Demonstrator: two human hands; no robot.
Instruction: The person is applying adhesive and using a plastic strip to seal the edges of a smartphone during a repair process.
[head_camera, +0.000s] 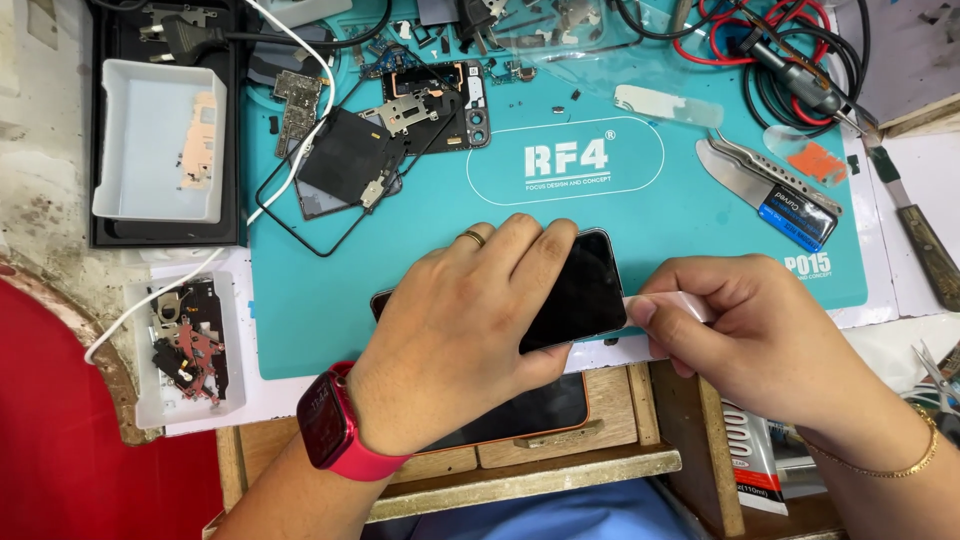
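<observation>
The phone (585, 290) lies at the near edge of the teal work mat (640, 220), dark glass up, long axis running roughly left-right w/ the right end tipped a bit away from the person. Left hand (460, 335) sits flat on top of it, palm & fingers pressing down over the left and middle part, so that's the hand bearing on it; not curled round it, just holding it down. Right hand (745, 335) comes in from the right, at the phone's short end, fingers pinched shut on a thin white strip (670, 305) whose tip touches the phone's right edge. So the strip meets the phone end-on, along the long axis. Tweezers (770, 180) lie well apart, further back on the mat; a second phone (530, 415) sits below on the wooden ledge.
</observation>
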